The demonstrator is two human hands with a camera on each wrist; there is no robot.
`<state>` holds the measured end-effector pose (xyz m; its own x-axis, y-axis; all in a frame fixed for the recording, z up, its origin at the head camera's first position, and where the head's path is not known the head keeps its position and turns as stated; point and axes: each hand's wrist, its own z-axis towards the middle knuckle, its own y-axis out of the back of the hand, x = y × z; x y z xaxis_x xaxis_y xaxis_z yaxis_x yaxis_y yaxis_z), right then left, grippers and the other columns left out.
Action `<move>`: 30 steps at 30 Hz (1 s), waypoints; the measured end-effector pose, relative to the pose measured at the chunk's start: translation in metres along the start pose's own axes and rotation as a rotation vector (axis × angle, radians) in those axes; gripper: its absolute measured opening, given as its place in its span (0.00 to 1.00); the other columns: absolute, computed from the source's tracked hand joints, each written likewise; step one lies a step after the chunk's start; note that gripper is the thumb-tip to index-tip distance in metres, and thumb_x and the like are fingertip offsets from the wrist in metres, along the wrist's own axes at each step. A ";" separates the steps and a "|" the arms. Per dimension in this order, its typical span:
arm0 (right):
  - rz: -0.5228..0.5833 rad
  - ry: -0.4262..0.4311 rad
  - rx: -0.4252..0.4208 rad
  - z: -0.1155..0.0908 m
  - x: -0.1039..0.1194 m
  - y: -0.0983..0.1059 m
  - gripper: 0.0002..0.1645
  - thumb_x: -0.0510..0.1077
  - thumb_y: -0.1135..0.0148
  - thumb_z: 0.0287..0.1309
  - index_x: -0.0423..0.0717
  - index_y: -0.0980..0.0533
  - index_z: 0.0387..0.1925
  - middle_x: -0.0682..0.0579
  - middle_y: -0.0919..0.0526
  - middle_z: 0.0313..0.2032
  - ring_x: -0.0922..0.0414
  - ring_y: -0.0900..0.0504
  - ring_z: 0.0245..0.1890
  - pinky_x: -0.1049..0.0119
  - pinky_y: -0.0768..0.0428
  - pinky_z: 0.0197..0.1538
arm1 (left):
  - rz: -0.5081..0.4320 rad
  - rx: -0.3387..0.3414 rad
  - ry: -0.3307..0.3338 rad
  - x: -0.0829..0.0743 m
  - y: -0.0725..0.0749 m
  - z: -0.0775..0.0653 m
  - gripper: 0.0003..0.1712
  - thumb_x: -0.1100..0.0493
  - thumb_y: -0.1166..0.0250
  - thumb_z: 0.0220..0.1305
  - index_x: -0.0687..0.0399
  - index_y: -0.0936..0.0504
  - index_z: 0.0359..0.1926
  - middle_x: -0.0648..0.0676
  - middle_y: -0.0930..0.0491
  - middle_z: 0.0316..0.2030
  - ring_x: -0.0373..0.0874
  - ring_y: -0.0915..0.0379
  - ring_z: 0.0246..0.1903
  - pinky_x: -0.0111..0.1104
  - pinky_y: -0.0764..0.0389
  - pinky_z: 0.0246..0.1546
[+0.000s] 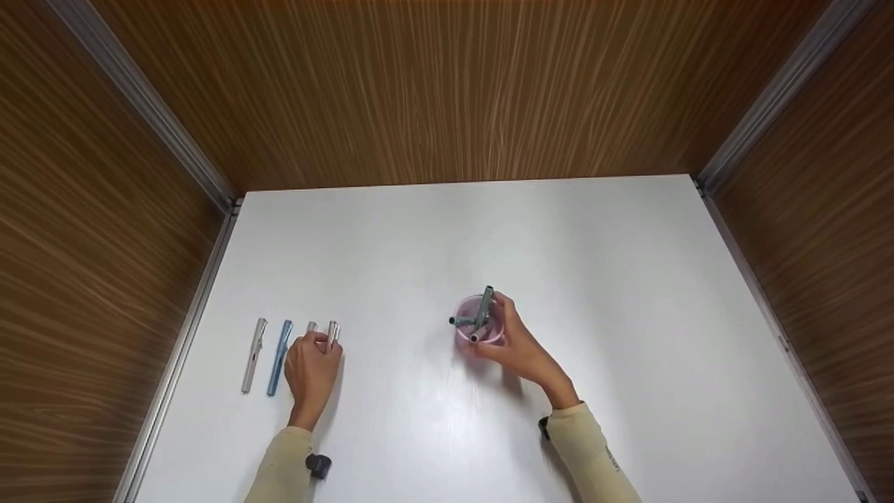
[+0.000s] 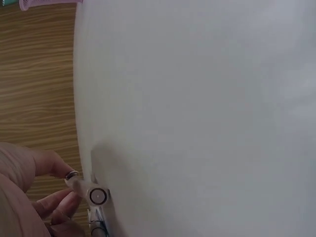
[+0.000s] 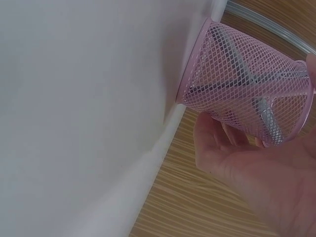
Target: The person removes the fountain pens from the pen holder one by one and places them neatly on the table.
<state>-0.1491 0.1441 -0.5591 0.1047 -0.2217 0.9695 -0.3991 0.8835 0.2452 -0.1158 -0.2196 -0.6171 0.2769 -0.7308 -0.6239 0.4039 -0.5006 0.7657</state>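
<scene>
My left hand (image 1: 312,369) is at the left of the table, thumb and fingers pinching a silver pen (image 1: 333,331). The pen's round end faces the camera in the left wrist view. Another pale pen (image 1: 312,326) lies just beside it, mostly hidden by the hand. Near the middle, my right hand (image 1: 525,355) grips a pink mesh pen cup (image 3: 222,84) from its right side, thumb and fingers around the wall. Inside the cup lean a green pen (image 1: 486,302), a bluish pen (image 1: 464,321) and a silver-grey pen (image 1: 479,334).
To the left of my left hand lie a blue pen (image 1: 279,358) and a silver pen (image 1: 254,356), roughly parallel. The white table (image 1: 391,251) is bounded by wood-grain panels at the back (image 1: 454,91) and on both sides, with metal rails along the side edges.
</scene>
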 end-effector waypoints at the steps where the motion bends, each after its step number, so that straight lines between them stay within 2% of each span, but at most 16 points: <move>1: 0.006 -0.002 0.002 0.000 0.000 0.000 0.57 0.32 0.27 0.56 0.37 0.52 0.77 0.32 0.38 0.74 0.38 0.41 0.76 0.38 0.47 0.76 | 0.014 0.008 -0.009 0.000 0.000 0.001 0.10 0.61 0.31 0.62 0.67 0.15 0.38 0.63 0.18 0.32 0.59 0.21 0.35 0.49 0.24 0.36; 9: 0.020 -0.021 0.023 -0.001 -0.001 0.002 0.57 0.35 0.28 0.59 0.39 0.54 0.79 0.34 0.42 0.76 0.40 0.47 0.79 0.39 0.50 0.77 | 0.052 0.076 -0.049 0.002 -0.002 0.005 0.10 0.61 0.32 0.62 0.68 0.17 0.36 0.65 0.18 0.34 0.60 0.21 0.36 0.51 0.21 0.35; 18: 0.006 0.004 0.008 -0.001 0.000 0.003 0.56 0.34 0.27 0.57 0.38 0.52 0.78 0.33 0.39 0.75 0.38 0.43 0.77 0.39 0.50 0.77 | 0.095 0.095 -0.041 -0.004 -0.003 0.006 0.11 0.62 0.32 0.62 0.69 0.17 0.37 0.67 0.18 0.35 0.61 0.21 0.38 0.52 0.20 0.37; 25: 0.013 -0.002 0.020 -0.002 0.000 0.003 0.57 0.34 0.28 0.58 0.38 0.54 0.78 0.33 0.42 0.76 0.39 0.46 0.78 0.38 0.52 0.77 | 0.104 0.115 -0.039 -0.004 -0.003 0.005 0.12 0.61 0.32 0.63 0.70 0.18 0.39 0.67 0.18 0.36 0.62 0.21 0.40 0.52 0.20 0.39; 30: 0.015 -0.005 0.023 -0.002 0.000 0.003 0.56 0.33 0.28 0.58 0.38 0.53 0.78 0.33 0.40 0.75 0.39 0.44 0.78 0.38 0.50 0.76 | 0.095 0.116 -0.049 -0.003 -0.002 0.005 0.12 0.61 0.33 0.64 0.70 0.18 0.39 0.67 0.18 0.37 0.62 0.22 0.41 0.52 0.20 0.40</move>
<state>-0.1480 0.1475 -0.5580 0.0945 -0.2110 0.9729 -0.4213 0.8770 0.2311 -0.1220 -0.2184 -0.6161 0.2656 -0.7977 -0.5414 0.2735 -0.4762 0.8358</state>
